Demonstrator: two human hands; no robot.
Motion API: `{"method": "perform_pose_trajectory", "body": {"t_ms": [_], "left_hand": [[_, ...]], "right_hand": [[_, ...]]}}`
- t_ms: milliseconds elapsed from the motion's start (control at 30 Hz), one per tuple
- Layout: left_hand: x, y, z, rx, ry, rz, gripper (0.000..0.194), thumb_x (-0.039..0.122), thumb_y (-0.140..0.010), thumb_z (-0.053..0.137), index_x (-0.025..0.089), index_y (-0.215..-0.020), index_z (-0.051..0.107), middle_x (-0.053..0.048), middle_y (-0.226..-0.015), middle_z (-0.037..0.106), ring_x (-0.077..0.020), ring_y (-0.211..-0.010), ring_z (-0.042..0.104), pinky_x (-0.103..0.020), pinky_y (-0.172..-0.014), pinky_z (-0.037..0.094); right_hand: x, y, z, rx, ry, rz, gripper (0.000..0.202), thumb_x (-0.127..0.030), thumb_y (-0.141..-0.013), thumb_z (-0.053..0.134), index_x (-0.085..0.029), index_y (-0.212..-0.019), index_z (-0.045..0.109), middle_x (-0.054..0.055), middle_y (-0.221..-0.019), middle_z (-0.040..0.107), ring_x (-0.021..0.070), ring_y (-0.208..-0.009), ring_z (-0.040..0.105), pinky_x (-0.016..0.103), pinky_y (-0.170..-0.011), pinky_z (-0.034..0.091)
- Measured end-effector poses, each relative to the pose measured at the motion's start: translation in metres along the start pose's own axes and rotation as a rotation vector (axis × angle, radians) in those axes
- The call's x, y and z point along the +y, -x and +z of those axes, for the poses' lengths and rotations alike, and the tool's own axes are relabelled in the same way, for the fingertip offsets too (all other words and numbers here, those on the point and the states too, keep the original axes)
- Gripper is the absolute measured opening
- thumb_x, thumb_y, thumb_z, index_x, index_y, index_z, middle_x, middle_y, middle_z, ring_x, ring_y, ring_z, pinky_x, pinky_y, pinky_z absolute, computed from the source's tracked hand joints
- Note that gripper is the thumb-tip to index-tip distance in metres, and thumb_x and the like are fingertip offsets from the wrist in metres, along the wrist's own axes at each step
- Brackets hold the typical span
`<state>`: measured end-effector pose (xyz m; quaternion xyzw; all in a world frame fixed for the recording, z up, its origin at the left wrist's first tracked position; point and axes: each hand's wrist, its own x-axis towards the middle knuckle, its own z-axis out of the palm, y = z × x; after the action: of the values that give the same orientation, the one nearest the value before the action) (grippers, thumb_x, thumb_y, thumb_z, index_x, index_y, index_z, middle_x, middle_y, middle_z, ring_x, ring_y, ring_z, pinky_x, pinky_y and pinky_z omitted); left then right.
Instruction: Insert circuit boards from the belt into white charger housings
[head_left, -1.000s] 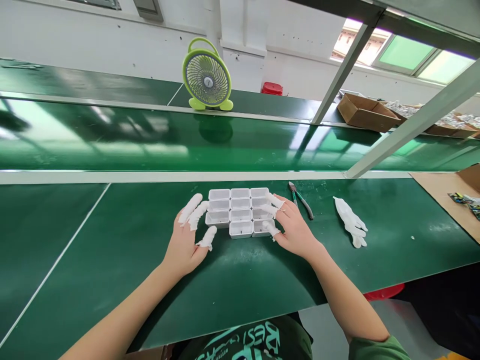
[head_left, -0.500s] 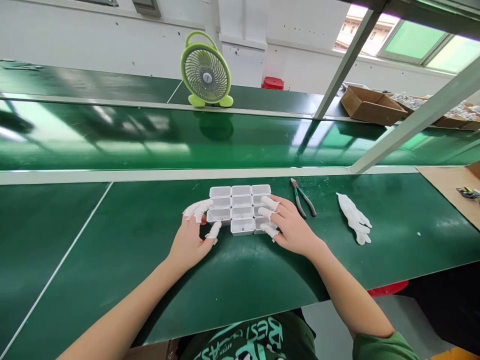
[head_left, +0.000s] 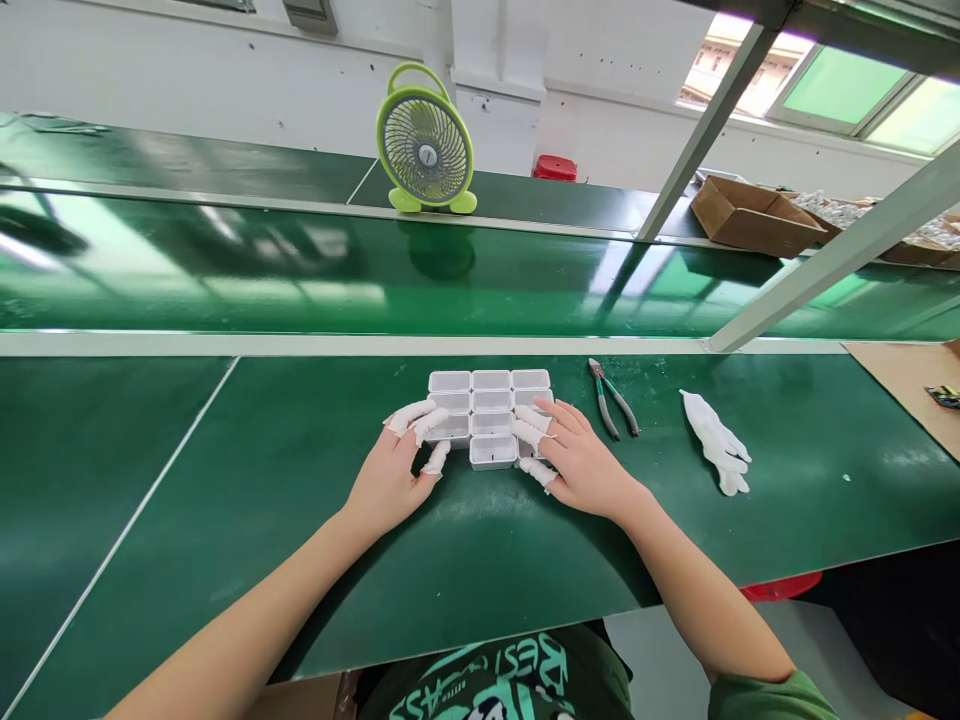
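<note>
Small white plastic boxes [head_left: 493, 452] stand side by side in a block of three columns on the green table; the left column's front end sits farther back than the middle one's. My left hand [head_left: 394, 470] lies at the block's left side, fingertips over the rims of the left boxes, thumb apart in front. At the right side, my right hand [head_left: 581, 460] has its fingers spread over the right-hand boxes, hiding part of them. Both hands wear white coverings on the thumb and some fingers. Neither hand visibly lifts a box.
Cutting pliers [head_left: 613, 400] lie to the right of the boxes, with a white glove [head_left: 716, 442] farther right. Cardboard [head_left: 911, 385] covers the right table end. Behind a raised ledge stand a green fan [head_left: 425, 150] and an open carton [head_left: 754, 218]. A slanted metal post [head_left: 825, 255] rises at right.
The view has shifted slightly, moving the scene rightward. My left fingers now reach farther over the left boxes, and my right fingers have shifted on the right column.
</note>
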<state>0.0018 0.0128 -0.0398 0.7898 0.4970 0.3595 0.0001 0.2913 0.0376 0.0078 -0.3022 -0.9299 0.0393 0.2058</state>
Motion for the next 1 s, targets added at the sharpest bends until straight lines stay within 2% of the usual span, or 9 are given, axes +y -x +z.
{"method": "perform_pose_trajectory", "body": {"t_ms": [67,133,300,467,600,767,1000], "left_hand": [[-0.0012,0.0004,0.0013,0.008,-0.004,0.010,0.041,0.019,-0.094,0.056,0.023,-0.135,0.054,-0.014,-0.131,0.058,-0.0283,-0.119,0.060,-0.045,-0.098,0.055],[-0.0019,0.0010,0.0025,0.013,-0.009,0.022,0.035,0.018,-0.094,0.055,0.022,-0.130,0.057,-0.013,-0.129,0.059,-0.0275,-0.116,0.061,-0.043,-0.095,0.056],[-0.0035,0.0024,0.0042,0.010,-0.012,0.053,0.023,0.018,-0.097,0.051,0.020,-0.116,0.063,-0.014,-0.128,0.060,-0.0249,-0.108,0.063,-0.041,-0.091,0.056],[-0.0087,0.0042,0.0039,-0.040,0.006,0.057,0.025,0.017,-0.096,0.048,0.020,-0.110,0.069,-0.014,-0.131,0.058,-0.0218,-0.097,0.062,-0.038,-0.083,0.056],[-0.0105,0.0035,0.0012,-0.072,0.008,0.061,0.026,0.015,-0.094,0.048,0.019,-0.102,0.073,-0.014,-0.129,0.058,-0.0204,-0.092,0.060,-0.035,-0.078,0.056],[-0.0095,0.0024,-0.0011,-0.079,-0.007,0.078,0.029,0.012,-0.093,0.048,0.018,-0.107,0.073,-0.016,-0.130,0.058,-0.0196,-0.091,0.059,-0.033,-0.077,0.056],[-0.0087,0.0013,-0.0002,-0.071,0.003,0.080,0.029,0.013,-0.095,0.047,0.018,-0.109,0.072,-0.015,-0.131,0.057,-0.0190,-0.090,0.058,-0.032,-0.076,0.056]], "right_hand": [[0.0015,-0.0004,-0.0023,0.057,0.006,-0.014,0.030,-0.024,-0.101,0.052,-0.016,-0.126,0.063,0.016,-0.130,0.068,0.0366,-0.141,0.048,0.060,-0.112,0.044],[0.0037,0.0001,-0.0041,0.082,0.000,-0.006,0.028,-0.026,-0.099,0.057,-0.018,-0.124,0.064,0.015,-0.125,0.070,0.0358,-0.138,0.051,0.060,-0.111,0.045],[0.0072,0.0017,-0.0032,0.054,0.021,-0.021,0.017,-0.035,-0.097,0.062,-0.019,-0.097,0.068,0.012,-0.101,0.074,0.0361,-0.129,0.058,0.060,-0.108,0.047],[0.0049,-0.0003,-0.0005,0.089,0.018,-0.040,0.012,-0.029,-0.099,0.060,-0.019,-0.099,0.065,0.011,-0.102,0.074,0.0337,-0.123,0.061,0.056,-0.105,0.050],[0.0036,-0.0015,-0.0001,0.093,0.006,-0.054,0.009,-0.026,-0.098,0.059,-0.019,-0.094,0.063,0.011,-0.091,0.071,0.0337,-0.123,0.061,0.057,-0.104,0.051],[0.0037,-0.0012,0.0009,0.092,0.024,-0.052,0.015,-0.026,-0.098,0.058,-0.020,-0.084,0.060,0.008,-0.081,0.067,0.0341,-0.122,0.062,0.056,-0.102,0.053],[0.0039,-0.0008,0.0017,0.087,0.010,-0.046,0.013,-0.029,-0.099,0.057,-0.019,-0.091,0.062,0.010,-0.088,0.070,0.0353,-0.124,0.062,0.059,-0.102,0.053]]}}
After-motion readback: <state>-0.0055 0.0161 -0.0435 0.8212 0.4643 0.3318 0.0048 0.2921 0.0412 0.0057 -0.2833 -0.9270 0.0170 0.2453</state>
